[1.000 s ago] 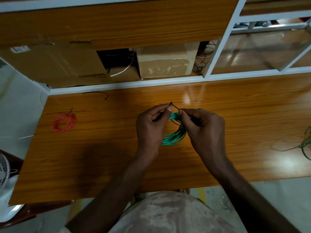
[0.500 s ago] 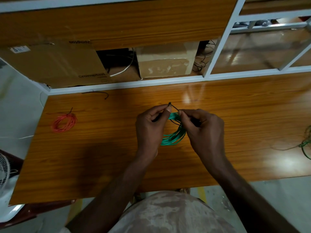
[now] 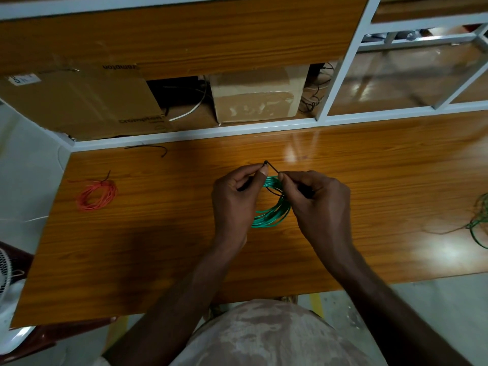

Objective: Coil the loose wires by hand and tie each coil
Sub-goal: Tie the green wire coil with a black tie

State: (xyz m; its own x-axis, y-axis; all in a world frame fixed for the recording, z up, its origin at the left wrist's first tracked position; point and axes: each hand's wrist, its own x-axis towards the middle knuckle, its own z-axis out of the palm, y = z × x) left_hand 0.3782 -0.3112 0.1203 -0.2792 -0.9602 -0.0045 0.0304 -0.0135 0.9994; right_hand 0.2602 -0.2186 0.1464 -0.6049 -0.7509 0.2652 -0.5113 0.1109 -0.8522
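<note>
A green wire coil (image 3: 269, 215) hangs between my two hands above the middle of the wooden table (image 3: 158, 247). A thin black tie (image 3: 271, 166) loops round the coil's top. My left hand (image 3: 233, 199) pinches one end of the tie between thumb and forefinger. My right hand (image 3: 319, 204) pinches the other end, right beside the left fingertips. The coil's upper part is hidden behind my fingers. A red wire coil (image 3: 96, 194) with a black tie lies at the table's left. Loose green wire (image 3: 479, 220) lies at the right edge.
A short black tie piece (image 3: 148, 148) lies near the table's back edge. Behind it a shelf holds a large cardboard box (image 3: 79, 101), a smaller box (image 3: 257, 95) and tangled cables (image 3: 315, 93). A white fan (image 3: 5, 276) stands at the lower left.
Almost nothing has moved. Both hands keep pinching the black tie at the top of the green coil, with only slight finger shifts.
</note>
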